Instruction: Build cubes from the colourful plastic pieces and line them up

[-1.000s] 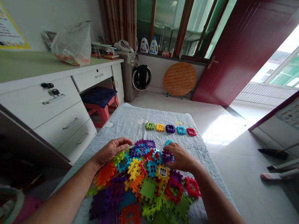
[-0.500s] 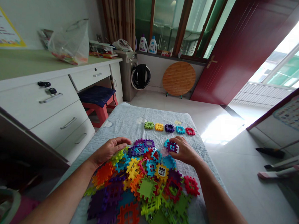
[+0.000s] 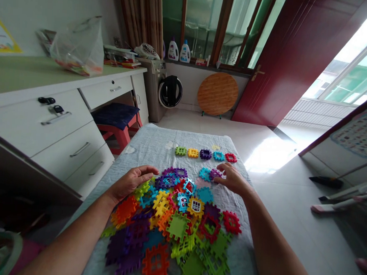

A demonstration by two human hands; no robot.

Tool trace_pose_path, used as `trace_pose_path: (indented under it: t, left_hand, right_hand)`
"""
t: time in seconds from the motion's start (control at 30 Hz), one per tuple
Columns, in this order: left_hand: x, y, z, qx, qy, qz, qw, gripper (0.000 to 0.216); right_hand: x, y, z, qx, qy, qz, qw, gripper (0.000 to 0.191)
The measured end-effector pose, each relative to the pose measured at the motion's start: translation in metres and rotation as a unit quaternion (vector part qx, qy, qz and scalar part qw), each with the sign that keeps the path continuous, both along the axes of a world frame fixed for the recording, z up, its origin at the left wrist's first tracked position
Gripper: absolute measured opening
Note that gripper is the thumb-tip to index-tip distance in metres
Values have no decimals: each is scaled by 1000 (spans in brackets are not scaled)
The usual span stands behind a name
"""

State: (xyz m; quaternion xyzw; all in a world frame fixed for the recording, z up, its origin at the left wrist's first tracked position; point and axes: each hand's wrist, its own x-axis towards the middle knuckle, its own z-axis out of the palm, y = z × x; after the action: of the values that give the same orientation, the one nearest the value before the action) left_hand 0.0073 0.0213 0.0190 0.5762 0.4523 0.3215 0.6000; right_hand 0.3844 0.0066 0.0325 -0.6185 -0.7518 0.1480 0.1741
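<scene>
on the cloth-covered tabletop (image 3: 158, 146), the right hand (image 3: 234, 180) pinches a small purple tile (image 3: 214, 174) in its fingers, just beyond the heap of tiles (image 3: 173, 219) and short of the far row of five (image 3: 205, 154). left hand (image 3: 131, 182) rests on the heap's left edge, fingers loose, gripping nothing.

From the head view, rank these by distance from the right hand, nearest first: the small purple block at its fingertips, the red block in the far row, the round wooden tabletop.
1. Small purple block, at the right hand's fingertips.
2. Red block, right end of the far row.
3. Round wooden tabletop, leaning on the far wall.
</scene>
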Motion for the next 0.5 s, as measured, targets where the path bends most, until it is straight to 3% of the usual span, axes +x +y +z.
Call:
trace_pose_path:
  t: [0.1,0.2,0.33,0.5]
  left_hand:
    - [0,1,-1,6,8,-7,1000,38]
    - [0,1,0,17,25,-7,1000,39]
    - [0,0,1,23,30,-7,999,39]
    - [1,-1,1,21,26,-3,999,40]
  right_hand:
    - [-12,-11,24,-122,20,86,989,14]
    - [-28,-21,35,-238,-15,152,959,11]
    - [-44,-25,25,-226,-103,171,953,3]
    - [-48,-26,14,-162,-122,191,960,8]
